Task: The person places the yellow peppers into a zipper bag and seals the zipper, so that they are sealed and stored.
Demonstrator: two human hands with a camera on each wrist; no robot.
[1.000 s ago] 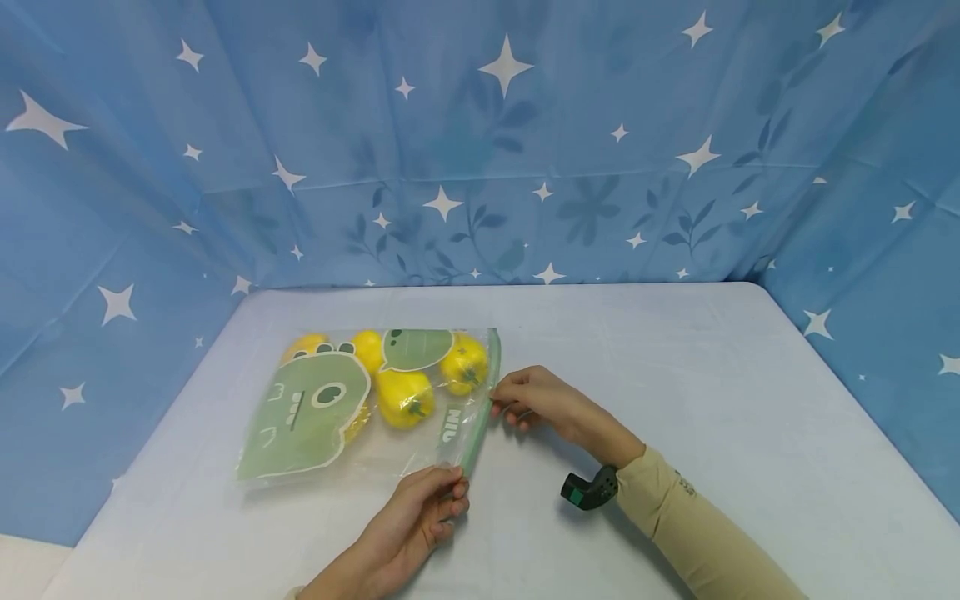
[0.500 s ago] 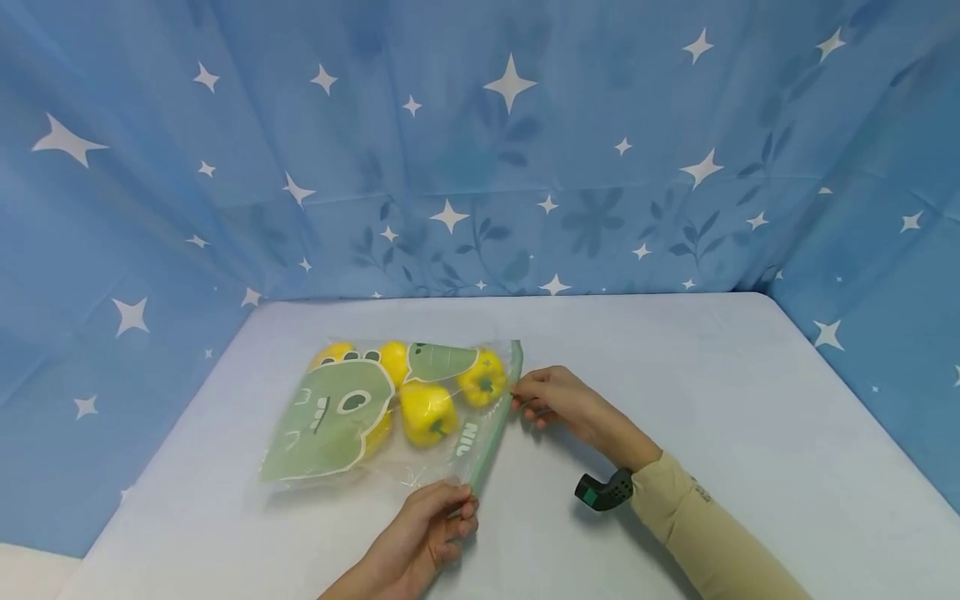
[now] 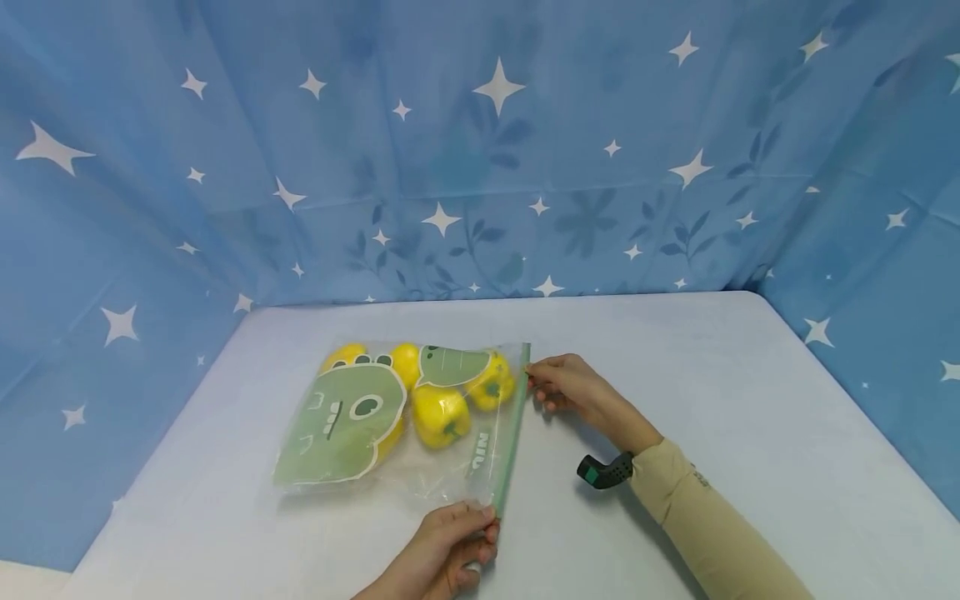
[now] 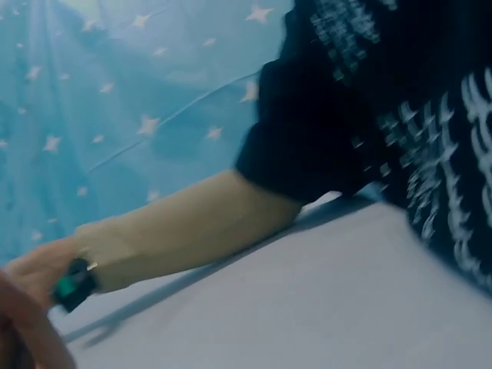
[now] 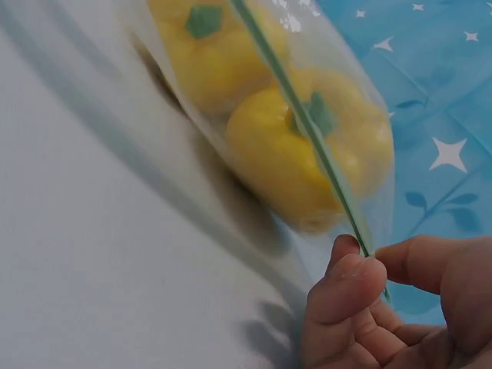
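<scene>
A clear zip bag (image 3: 420,487) with a green dinosaur print lies on the white table, several yellow bell peppers (image 3: 441,415) inside it. Its green zip edge (image 3: 513,442) runs along the right side. My left hand (image 3: 450,546) pinches the near corner of that edge between thumb and fingers. Farther up, my right hand (image 3: 573,387) pinches the same edge near its far end. In the right wrist view, thumb and fingertips (image 5: 350,288) close on the thin green strip, with two peppers (image 5: 311,150) behind the film. The left wrist view catches only part of a hand at its lower left.
A white table (image 3: 675,375) spreads around the bag. Blue star-print curtains (image 3: 480,167) hang behind it and on both sides. A black wrist camera (image 3: 604,472) sits at the right wrist, beside a beige sleeve (image 3: 705,525).
Both hands have shifted right, drawing the bag along with them. The zip edge now looks straighter between the hands. Each hand keeps its pinch.
</scene>
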